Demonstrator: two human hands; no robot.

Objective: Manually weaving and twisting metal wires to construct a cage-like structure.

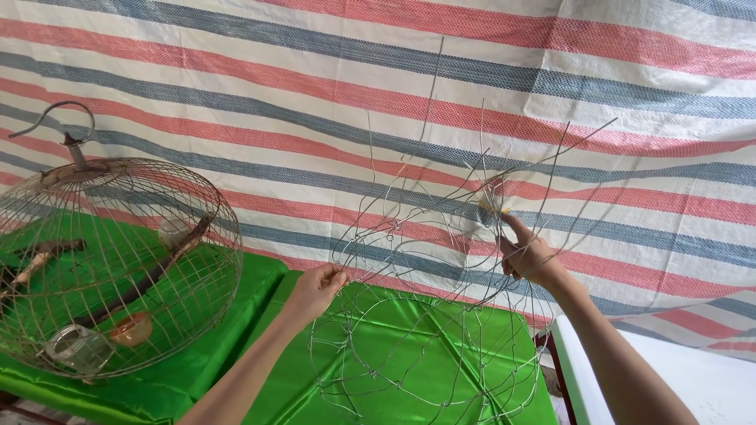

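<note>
An unfinished wire frame (pixel 425 315) of thin silver wire stands between my hands, with rings joined by bent uprights and loose wire ends sticking up. My left hand (pixel 316 288) pinches the frame's left side at a ring. My right hand (pixel 529 255) grips wires on the frame's right side, the index finger stretched up along one upright. The frame's lower part rests over the green cloth (pixel 409 378).
A finished round wire birdcage (pixel 118 260) with a hook on top, wooden perches, a glass cup and a small orange bowl stands at the left on green cloth. A red, blue and white striped tarp (pixel 394 94) hangs behind. A white surface (pixel 693 378) lies at the lower right.
</note>
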